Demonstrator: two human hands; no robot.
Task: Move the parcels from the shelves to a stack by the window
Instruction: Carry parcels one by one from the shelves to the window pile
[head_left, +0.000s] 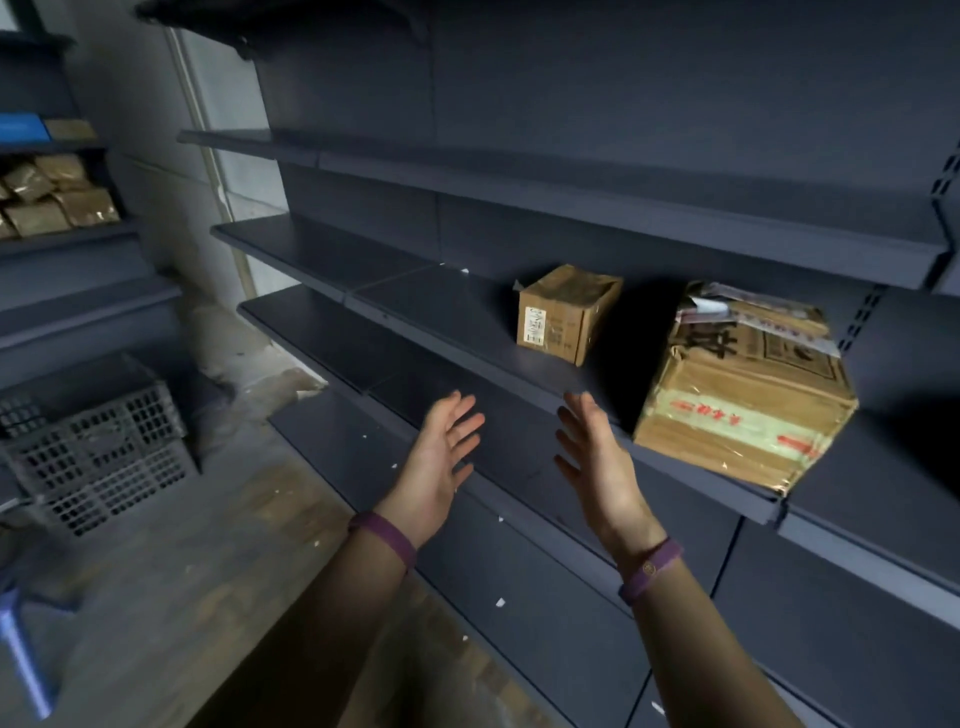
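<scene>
Far left, side rack: brown packets (57, 200), still shelved.
Floor, left: grey slatted crate (104, 447).
Centre: left hand (441, 457), fingers spread wide, holding nothing.
Beside it: right hand (597, 462), likewise wide and unladen, palm facing the left.
Dark metal shelf (441, 306): small cardboard parcel (563, 314), set back; large taped cardboard parcel (737, 395), at the front edge, right of the hands.
Window stack: not in view.
Status: main rack mostly bare; at least two parcels left to carry.
</scene>
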